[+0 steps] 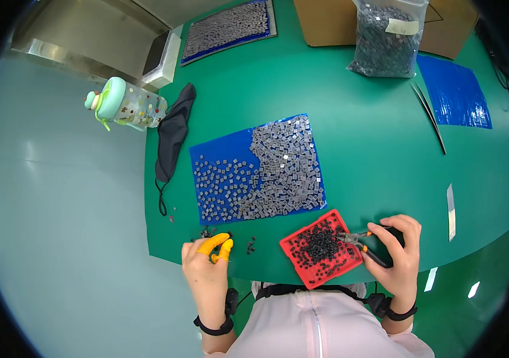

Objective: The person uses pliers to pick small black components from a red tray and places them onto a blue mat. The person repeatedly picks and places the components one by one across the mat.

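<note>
My right hand grips a pair of pliers with black and orange handles. The jaws of the pliers reach over the right side of a red tray that holds a heap of small black parts. At the table's near edge, my left hand wears yellow covers on thumb and forefinger, their tips pinched close together. Whatever lies between them is too small to make out. Loose black bits lie beside that hand. Beyond both hands, many small grey square pieces cover much of a blue sheet.
A black mask and a clear bottle with a mint lid lie at the left. Farther back are another sheet of pieces, a filled plastic bag and a cardboard box. Tweezers rest near a blue film.
</note>
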`<state>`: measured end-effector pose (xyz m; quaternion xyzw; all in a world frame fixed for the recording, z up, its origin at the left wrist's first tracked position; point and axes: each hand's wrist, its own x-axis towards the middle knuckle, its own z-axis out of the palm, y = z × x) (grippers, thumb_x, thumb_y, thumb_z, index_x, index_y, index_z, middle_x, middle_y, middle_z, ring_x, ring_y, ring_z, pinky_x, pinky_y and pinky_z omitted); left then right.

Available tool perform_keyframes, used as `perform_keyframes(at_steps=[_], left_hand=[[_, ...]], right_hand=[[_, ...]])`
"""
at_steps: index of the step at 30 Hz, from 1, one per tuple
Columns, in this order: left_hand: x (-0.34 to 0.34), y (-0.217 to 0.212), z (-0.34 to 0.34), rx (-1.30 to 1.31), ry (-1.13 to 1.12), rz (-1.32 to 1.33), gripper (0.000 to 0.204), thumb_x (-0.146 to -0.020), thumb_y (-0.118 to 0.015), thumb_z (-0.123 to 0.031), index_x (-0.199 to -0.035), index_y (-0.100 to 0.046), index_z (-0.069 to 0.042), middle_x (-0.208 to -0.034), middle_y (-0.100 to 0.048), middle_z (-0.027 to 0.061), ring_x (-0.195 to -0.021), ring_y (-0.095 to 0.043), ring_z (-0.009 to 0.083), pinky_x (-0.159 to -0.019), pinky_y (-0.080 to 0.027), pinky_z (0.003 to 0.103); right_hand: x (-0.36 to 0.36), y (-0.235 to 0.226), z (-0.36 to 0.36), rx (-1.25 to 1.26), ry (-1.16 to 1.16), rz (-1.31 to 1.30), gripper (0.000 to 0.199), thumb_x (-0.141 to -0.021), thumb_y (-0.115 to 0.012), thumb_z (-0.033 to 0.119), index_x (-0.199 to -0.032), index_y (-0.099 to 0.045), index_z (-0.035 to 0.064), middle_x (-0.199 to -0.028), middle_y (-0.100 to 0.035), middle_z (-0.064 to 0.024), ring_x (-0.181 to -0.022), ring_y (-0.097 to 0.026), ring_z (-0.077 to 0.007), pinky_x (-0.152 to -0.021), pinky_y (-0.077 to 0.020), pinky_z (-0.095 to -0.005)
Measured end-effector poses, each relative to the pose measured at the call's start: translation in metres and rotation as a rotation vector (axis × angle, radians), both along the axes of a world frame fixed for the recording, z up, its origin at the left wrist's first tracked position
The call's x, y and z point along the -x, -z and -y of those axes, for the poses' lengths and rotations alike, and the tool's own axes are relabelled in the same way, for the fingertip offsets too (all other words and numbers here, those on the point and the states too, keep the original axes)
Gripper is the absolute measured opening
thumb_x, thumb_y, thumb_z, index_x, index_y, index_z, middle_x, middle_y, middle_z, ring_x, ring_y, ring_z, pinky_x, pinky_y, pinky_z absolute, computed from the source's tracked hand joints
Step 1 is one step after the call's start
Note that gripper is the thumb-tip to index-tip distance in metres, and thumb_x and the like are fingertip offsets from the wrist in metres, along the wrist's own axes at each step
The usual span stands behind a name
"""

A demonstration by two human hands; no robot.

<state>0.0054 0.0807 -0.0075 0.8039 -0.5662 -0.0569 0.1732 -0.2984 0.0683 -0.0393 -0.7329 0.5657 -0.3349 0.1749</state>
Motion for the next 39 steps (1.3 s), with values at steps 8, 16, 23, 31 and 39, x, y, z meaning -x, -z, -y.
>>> perform_keyframes(at_steps=[8,16,23,31,39], left_hand=[[-0.005,0.001,-0.001,0.058,-0.011,-0.059,0.025,-0.067,-0.075,0.003,-0.091,-0.073,-0.004,-0.087,-0.067,0.0066,-0.079,-0.059,0.0203,-0.064,-0.049,0.029],[0.002,-0.006,-0.006,0.112,-0.046,-0.965,0.020,-0.079,-0.073,0.005,-0.098,-0.071,0.003,-0.095,-0.072,0.0096,-0.083,-0.068,0.0153,-0.072,-0.053,0.025],[0.027,0.003,0.014,0.013,0.273,-1.625,0.024,-0.074,-0.072,0.012,-0.096,-0.070,0.005,-0.089,-0.070,0.0134,-0.082,-0.069,0.0213,-0.074,-0.058,0.031],[0.055,0.008,0.017,0.053,0.149,-1.954,0.027,-0.074,-0.073,0.010,-0.099,-0.065,0.003,-0.087,-0.070,0.0162,-0.078,-0.070,0.0242,-0.064,-0.061,0.032],[0.051,0.010,0.020,-0.019,0.190,-2.066,0.032,-0.073,-0.074,0.012,-0.104,-0.065,0.005,-0.090,-0.071,0.0177,-0.084,-0.071,0.0245,-0.071,-0.063,0.034]], right_hand=[[-0.001,0.000,-0.002,-0.005,0.042,0.005,0.052,-0.056,-0.077,0.008,-0.107,-0.069,0.0104,-0.108,-0.057,-0.0087,-0.100,-0.055,-0.0302,-0.084,-0.0416,-0.0424],[-0.008,-0.015,-0.005,-0.012,0.056,0.010,0.050,-0.056,-0.079,0.008,-0.105,-0.070,0.0105,-0.107,-0.057,-0.0087,-0.098,-0.055,-0.0294,-0.083,-0.0432,-0.0416],[-0.031,-0.056,0.002,0.020,-0.155,0.139,0.052,-0.058,-0.083,0.014,-0.109,-0.071,0.0121,-0.108,-0.060,-0.0052,-0.097,-0.057,-0.0242,-0.085,-0.0410,-0.0381],[-0.046,-0.060,-0.002,0.066,-0.092,0.158,0.052,-0.060,-0.083,0.017,-0.110,-0.071,0.0123,-0.108,-0.059,-0.0053,-0.097,-0.057,-0.0235,-0.085,-0.0399,-0.0378],[-0.050,-0.056,-0.003,0.084,-0.070,0.128,0.053,-0.060,-0.084,0.017,-0.111,-0.070,0.0121,-0.108,-0.059,-0.0058,-0.098,-0.057,-0.0240,-0.084,-0.0395,-0.0383]])
